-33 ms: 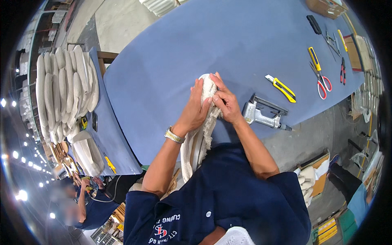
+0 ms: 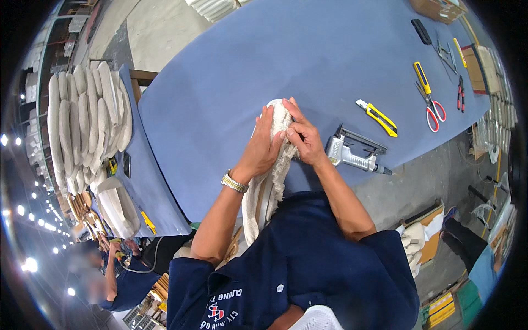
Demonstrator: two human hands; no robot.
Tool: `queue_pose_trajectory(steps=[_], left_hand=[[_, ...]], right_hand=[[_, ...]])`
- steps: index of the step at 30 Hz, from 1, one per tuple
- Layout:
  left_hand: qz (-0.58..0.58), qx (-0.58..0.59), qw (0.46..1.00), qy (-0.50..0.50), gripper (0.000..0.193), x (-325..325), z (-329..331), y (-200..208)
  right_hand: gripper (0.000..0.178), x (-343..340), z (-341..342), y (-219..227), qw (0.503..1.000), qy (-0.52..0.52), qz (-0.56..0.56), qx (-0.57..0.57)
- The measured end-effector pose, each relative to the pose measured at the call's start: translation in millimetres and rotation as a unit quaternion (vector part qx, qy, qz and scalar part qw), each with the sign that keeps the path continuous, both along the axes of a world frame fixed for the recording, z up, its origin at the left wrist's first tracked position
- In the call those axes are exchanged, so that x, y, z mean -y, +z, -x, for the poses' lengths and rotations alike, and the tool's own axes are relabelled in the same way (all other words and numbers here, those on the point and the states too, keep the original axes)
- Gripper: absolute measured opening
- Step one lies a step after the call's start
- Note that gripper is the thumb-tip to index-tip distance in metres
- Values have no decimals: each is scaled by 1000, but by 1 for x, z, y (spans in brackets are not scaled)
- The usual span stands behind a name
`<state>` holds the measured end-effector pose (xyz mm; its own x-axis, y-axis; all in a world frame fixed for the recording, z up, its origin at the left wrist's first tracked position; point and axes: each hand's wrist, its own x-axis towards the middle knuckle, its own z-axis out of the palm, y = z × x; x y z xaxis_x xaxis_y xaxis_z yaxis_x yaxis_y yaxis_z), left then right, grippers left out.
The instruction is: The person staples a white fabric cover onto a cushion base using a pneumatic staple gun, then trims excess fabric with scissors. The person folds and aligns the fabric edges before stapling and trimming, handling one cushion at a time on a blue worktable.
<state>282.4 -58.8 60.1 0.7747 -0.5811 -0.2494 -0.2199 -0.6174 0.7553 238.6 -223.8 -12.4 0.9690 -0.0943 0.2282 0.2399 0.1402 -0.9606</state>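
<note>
A long, narrow padded piece (image 2: pixel 251 212) in off-white fabric lies between my hands, its far end over the blue table and its near end against my shirt. Along its right side runs a frayed fabric edge (image 2: pixel 279 179). My left hand (image 2: pixel 259 146) is wrapped round its left side, thumb on top. With thumb and fingers pressed together, my right hand (image 2: pixel 303 136) grips the fabric edge near the far end; the fingertips partly hide that spot. Just right of it lies a silver staple gun (image 2: pixel 355 154), and beyond that a yellow utility knife (image 2: pixel 377 117).
Red-handled scissors (image 2: pixel 430 110), pliers (image 2: pixel 461 96) and a black brush (image 2: pixel 422 32) lie farther right on the blue table (image 2: pixel 220 82). A cardboard box (image 2: pixel 437 10) stands at the far right corner. Padded pieces (image 2: pixel 88 110) are stacked at left. Another person (image 2: pixel 129 280) works at lower left.
</note>
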Motion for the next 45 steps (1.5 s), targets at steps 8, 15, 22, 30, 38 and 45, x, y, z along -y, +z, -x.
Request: queue_pose_trajectory(steps=[8, 15, 22, 30, 38, 45], left_hand=[[-137, 75, 988, 2, 69, 20, 7, 3], [-203, 108, 973, 21, 68, 26, 12, 8], [-197, 164, 966, 20, 70, 27, 12, 0], [-195, 126, 972, 47, 69, 32, 16, 7], [-157, 142, 976, 46, 76, 23, 17, 2], [-169, 90, 981, 36, 79, 27, 11, 7]], right_hand=[[13, 67, 42, 8, 980, -61, 115, -148], [68, 113, 129, -14, 813, 11, 536, -228], [78, 119, 87, 2, 860, 39, 432, -268], [67, 95, 40, 86, 963, 48, 246, -98], [63, 74, 25, 80, 962, 64, 241, -107], [66, 77, 17, 75, 961, 99, 235, -111]])
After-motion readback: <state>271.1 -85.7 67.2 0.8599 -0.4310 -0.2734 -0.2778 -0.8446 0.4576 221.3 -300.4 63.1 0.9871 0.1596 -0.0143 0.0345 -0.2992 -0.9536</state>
